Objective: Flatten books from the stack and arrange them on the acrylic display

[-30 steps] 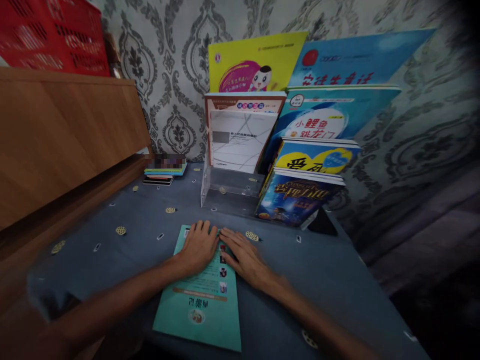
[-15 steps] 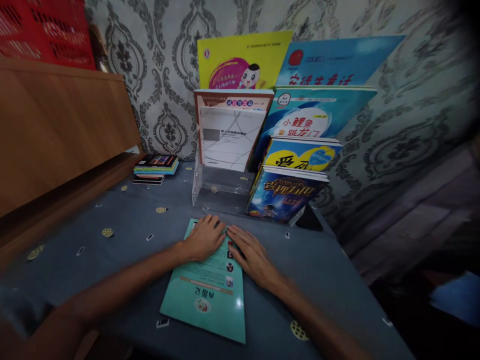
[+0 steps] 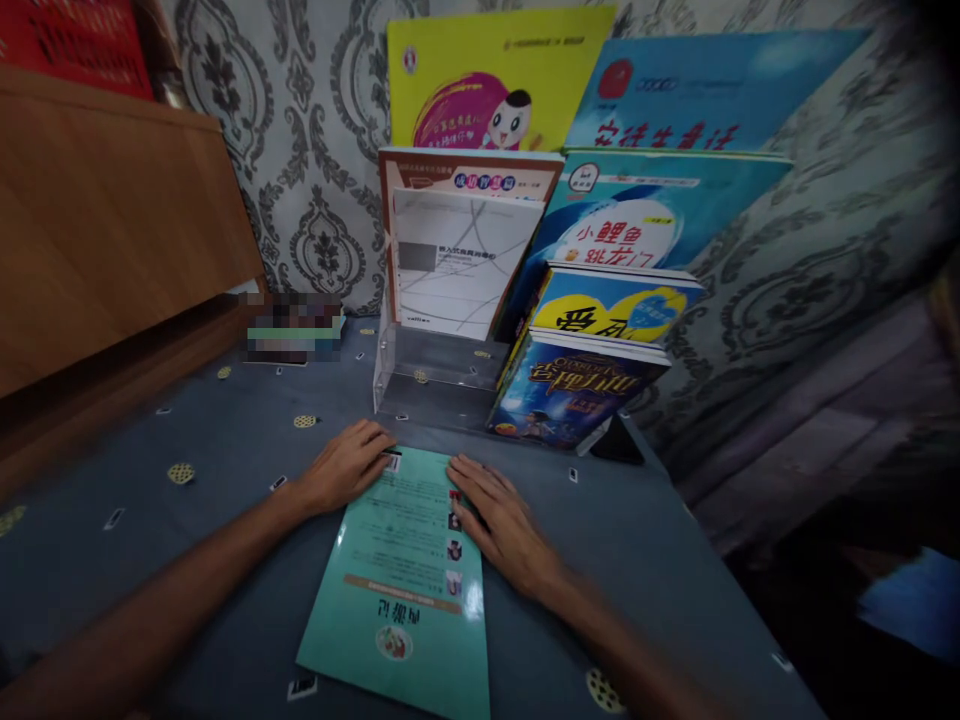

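A teal booklet lies flat on the grey-blue tablecloth, its print upside down to me. My left hand rests at the booklet's far left corner, fingers curled loosely and touching the edge. My right hand lies flat on the booklet's right edge, fingers stretched out. Neither hand grips anything. Just beyond the hands stands a clear acrylic book stand with empty lower steps.
Several books stand in tiers on the stand: a white-grey one, a yellow one, blue ones and a dark one. A small book stack lies at the left by a wooden panel. Patterned wallpaper is behind.
My left hand slid off the middle of the booklet to its far left corner. The camera view moved closer and a little left.
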`<act>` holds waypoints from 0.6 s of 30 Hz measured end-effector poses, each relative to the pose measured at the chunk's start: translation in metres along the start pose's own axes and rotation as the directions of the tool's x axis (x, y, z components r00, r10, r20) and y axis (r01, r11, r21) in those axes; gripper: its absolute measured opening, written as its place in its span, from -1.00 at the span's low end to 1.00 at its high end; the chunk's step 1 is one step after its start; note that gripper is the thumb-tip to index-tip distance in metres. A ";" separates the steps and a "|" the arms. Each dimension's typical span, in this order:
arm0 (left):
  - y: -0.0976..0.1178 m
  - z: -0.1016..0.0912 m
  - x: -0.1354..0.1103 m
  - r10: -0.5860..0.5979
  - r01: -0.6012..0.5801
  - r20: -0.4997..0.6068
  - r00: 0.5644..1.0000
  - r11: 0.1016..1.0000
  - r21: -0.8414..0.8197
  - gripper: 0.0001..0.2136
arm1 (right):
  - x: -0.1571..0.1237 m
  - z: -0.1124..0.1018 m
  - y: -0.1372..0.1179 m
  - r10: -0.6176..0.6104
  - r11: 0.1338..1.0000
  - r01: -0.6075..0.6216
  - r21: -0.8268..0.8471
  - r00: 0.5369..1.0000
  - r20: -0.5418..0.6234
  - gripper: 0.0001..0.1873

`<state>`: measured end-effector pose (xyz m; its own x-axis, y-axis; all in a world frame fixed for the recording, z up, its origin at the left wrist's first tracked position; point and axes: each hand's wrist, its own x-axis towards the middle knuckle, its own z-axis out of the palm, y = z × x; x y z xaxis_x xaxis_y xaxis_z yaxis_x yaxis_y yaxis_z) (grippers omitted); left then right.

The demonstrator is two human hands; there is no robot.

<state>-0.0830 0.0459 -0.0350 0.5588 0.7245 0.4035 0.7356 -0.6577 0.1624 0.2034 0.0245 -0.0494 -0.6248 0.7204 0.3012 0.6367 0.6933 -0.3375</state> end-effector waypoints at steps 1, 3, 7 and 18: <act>-0.001 -0.001 -0.002 0.017 -0.017 -0.004 1.000 0.999 0.040 -0.76 | 0.000 0.001 0.000 -0.002 1.000 0.002 0.001 1.000 -0.006 -0.53; -0.001 -0.003 -0.004 0.045 -0.044 -0.003 0.999 0.992 0.115 -0.76 | 0.000 0.001 0.001 0.001 1.000 -0.001 0.001 1.000 -0.018 -0.53; 0.003 -0.006 -0.003 0.073 -0.072 -0.001 0.997 0.981 0.179 -0.76 | 0.003 -0.002 -0.001 -0.011 1.000 0.011 -0.016 1.000 -0.009 -0.54; 0.007 -0.006 -0.001 0.109 -0.108 0.002 0.994 0.984 0.142 -0.73 | 0.013 0.005 -0.010 -0.098 0.995 0.098 0.029 0.995 -0.004 -0.54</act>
<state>-0.0805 0.0390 -0.0287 0.6363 0.6493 0.4166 0.7178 -0.6961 -0.0114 0.1870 0.0273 -0.0464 -0.6823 0.6493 0.3360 0.5592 0.7595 -0.3323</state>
